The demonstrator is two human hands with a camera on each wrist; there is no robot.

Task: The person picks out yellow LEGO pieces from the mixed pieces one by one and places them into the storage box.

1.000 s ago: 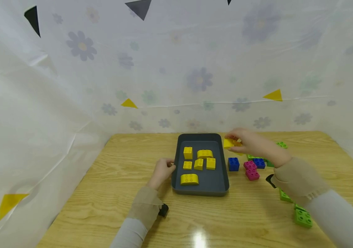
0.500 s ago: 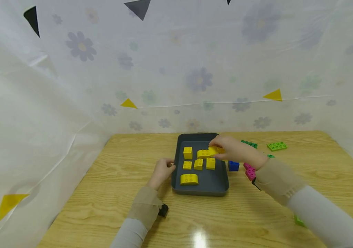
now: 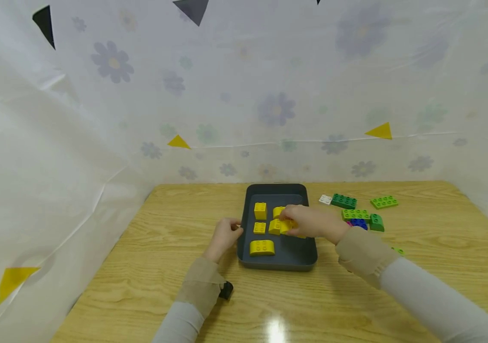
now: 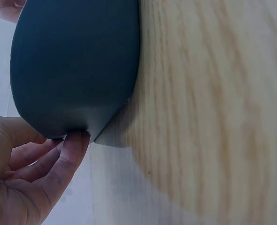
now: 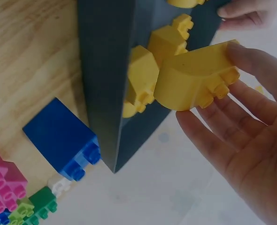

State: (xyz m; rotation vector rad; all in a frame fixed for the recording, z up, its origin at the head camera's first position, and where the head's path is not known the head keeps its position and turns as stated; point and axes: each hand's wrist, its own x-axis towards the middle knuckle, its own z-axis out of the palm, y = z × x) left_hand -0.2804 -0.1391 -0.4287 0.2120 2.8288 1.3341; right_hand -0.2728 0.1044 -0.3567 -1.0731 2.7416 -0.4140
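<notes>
A dark grey tray (image 3: 278, 261) lies on the wooden table, holding several yellow toy building bricks (image 3: 262, 247). My left hand (image 3: 223, 237) pinches its left rim, with thumb and fingertips at the edge in the left wrist view (image 4: 40, 173). Over the tray's right half, my right hand (image 3: 314, 223) grips a yellow building brick (image 5: 190, 77) with a rounded end. In the right wrist view its studs face the palm, and other yellow bricks (image 5: 142, 75) sit just beyond it. The right hand covers part of the tray in the head view.
To the tray's right lie a white brick (image 3: 325, 199), a dark green brick (image 3: 344, 201), light green bricks (image 3: 384, 202) and a blue one (image 3: 359, 223). The right wrist view shows another blue brick (image 5: 61, 136) beside the tray and pink bricks (image 5: 2, 180). A curtain (image 3: 244, 95) hangs behind.
My right hand has carried the yellow brick leftward from beside the tray to over it, then a little nearer to me. The left hand has stayed at the rim.
</notes>
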